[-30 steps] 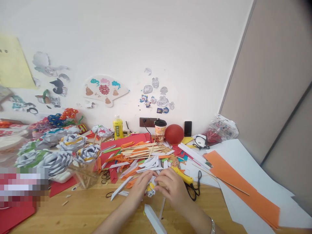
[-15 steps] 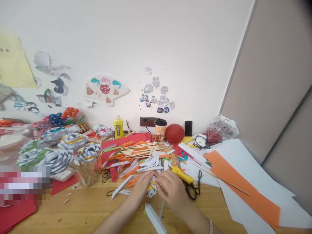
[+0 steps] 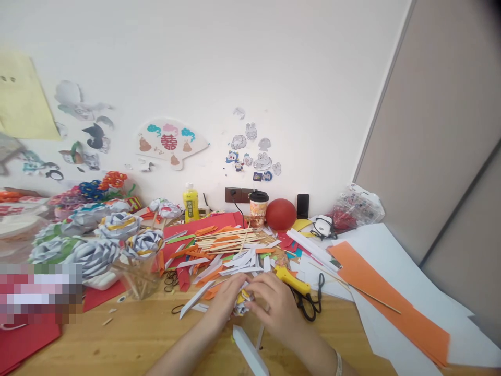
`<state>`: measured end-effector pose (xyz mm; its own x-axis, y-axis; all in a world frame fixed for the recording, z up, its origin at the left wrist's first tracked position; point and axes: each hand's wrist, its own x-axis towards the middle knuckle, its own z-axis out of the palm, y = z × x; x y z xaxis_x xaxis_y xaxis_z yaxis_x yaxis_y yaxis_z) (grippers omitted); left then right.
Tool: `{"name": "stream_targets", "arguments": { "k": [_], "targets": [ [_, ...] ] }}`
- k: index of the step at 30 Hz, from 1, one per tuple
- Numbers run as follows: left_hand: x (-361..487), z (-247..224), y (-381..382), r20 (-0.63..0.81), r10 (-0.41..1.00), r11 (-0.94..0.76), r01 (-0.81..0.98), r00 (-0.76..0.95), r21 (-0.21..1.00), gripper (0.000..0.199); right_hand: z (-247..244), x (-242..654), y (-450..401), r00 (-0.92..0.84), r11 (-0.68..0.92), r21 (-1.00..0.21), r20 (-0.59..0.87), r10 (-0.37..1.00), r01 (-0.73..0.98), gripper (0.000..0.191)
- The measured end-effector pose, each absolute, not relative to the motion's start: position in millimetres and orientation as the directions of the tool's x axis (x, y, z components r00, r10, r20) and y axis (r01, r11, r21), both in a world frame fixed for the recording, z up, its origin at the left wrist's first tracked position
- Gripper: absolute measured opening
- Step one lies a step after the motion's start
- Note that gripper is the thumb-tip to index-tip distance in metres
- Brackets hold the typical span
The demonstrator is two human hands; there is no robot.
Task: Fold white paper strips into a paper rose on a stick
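Observation:
Between my two hands sits a small white and yellow paper flower (image 3: 243, 302), partly covered by my fingers. My left hand (image 3: 225, 297) is closed around its left side. From the right, my right hand (image 3: 274, 300) pinches at the flower's edge with thumb and fingers. A thin stick (image 3: 260, 337) slants down below the flower toward the table. Just under my hands lies a folded white paper strip (image 3: 249, 351). Beyond my fingertips, white folded strips (image 3: 245, 259) and orange strips lie in a loose heap.
A yellow glue gun (image 3: 295, 282) with a black cord lies right of my hand. Wooden sticks (image 3: 223, 241), a cup (image 3: 258, 211), a yellow bottle (image 3: 191, 203) and a red balloon (image 3: 281, 214) stand behind. Finished paper flowers (image 3: 92, 256) fill the left; orange sheets (image 3: 391, 308) lie right.
My right hand's fingers have shifted slightly at the flower, and a little more of its yellow part shows. Both hands stay in nearly the same place.

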<state>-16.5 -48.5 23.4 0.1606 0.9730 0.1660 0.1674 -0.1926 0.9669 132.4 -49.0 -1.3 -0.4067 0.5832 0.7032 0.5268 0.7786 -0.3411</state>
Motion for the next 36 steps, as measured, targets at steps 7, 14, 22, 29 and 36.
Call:
{"name": "stream_targets", "arguments": {
  "k": [7, 14, 22, 29, 36],
  "targets": [
    [-18, -1, -37, 0.16, 0.971, -0.188, 0.156, 0.18, 0.97, 0.027, -6, 128, -46, -0.432, 0.756, -0.124, 0.757, 0.491, 0.643, 0.022],
    [-17, 0, -40, 0.158, 0.969, -0.199, 0.225, 0.191, 0.954, 0.026, -7, 125, -45, -0.265, 0.685, -0.403, 0.71, 0.652, 0.606, 0.015],
    [-17, -5, -38, 0.111, 0.979, -0.152, 0.258, 0.168, 0.954, 0.029, -12, 125, -42, -0.266, 0.679, -0.47, 0.675, 0.688, 0.564, 0.011],
    [-17, -6, -33, 0.008, 0.974, -0.045, 0.161, 0.225, 0.986, 0.024, -16, 126, -40, -0.237, 0.695, -0.484, 0.703, 0.671, 0.532, 0.011],
    [-14, 14, -44, -0.128, 0.985, 0.121, 0.07, 0.114, 0.99, 0.028, -13, 123, -47, -0.262, 0.709, -0.363, 0.75, 0.607, 0.604, 0.018]
  ]
}}
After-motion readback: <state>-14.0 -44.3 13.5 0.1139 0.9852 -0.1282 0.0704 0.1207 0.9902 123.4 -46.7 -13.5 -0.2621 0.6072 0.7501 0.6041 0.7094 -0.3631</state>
